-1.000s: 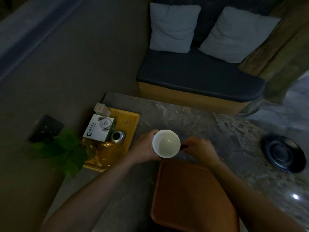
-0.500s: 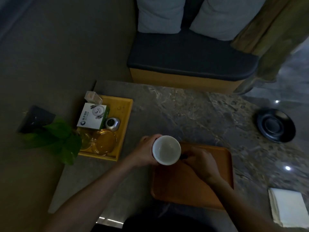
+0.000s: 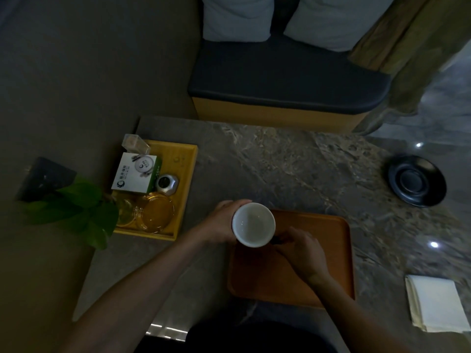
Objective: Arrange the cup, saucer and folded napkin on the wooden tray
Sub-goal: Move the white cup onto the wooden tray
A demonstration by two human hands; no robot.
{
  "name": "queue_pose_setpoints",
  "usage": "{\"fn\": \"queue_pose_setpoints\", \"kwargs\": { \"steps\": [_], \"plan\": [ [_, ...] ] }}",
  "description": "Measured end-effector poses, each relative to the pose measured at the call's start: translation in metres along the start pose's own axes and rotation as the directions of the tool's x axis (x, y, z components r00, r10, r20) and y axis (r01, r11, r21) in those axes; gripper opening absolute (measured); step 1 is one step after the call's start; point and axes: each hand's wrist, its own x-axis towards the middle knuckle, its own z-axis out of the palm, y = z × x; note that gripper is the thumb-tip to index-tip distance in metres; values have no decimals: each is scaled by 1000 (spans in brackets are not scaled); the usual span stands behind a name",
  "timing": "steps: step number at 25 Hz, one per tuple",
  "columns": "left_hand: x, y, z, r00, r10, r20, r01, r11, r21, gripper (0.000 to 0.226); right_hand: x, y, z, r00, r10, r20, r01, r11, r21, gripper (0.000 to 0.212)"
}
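Both hands clasp the cup (image 3: 253, 224) over the wooden tray (image 3: 331, 263): left hand (image 3: 221, 222) cupping its side, right hand (image 3: 303, 249) pinching the handle.

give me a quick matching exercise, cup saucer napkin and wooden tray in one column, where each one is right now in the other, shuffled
Things:
1. cup
2. saucer
3. napkin
4. wooden tray

Places:
A. folded on the table, near right corner
B. held in both hands over the tray's far left corner
C. on the table, far right, nothing on it
D. on the table right in front of the person

Pairs: 1-B, 2-C, 3-A, 4-D
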Motion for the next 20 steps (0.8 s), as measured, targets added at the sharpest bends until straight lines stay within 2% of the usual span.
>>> {"fn": "queue_pose_setpoints", "kwargs": {
  "steps": [2,6,9,13,17,20],
  "plan": [
    [1,-1,0,1000,-7,22,7,1000,-9,104,-2,0,1,1000,-7,3,7,1000,9,19],
    [0,1,0,998,-3,63,12,990,-139,104,-3,-3,1,1000,16,-3,-16,999,29,19],
    [-2,4,3,999,-22,49,32,978,-207,100,-3,-6,1,999,31,-7,-31,999,14,19],
    [-13,10,16,987,-127,-97,93,951,-294,84,-7,-10,0,999,42,-1,-42,999,-17,15],
    [-32,15,33,940,-260,-223,170,919,-355,71,-10,-9,0,997,44,62,-40,997,-67,19],
    [-48,22,48,891,-348,-292,242,908,-343,69,-20,-3,-6,997,38,60,-30,991,-127,25]
  ]
}}
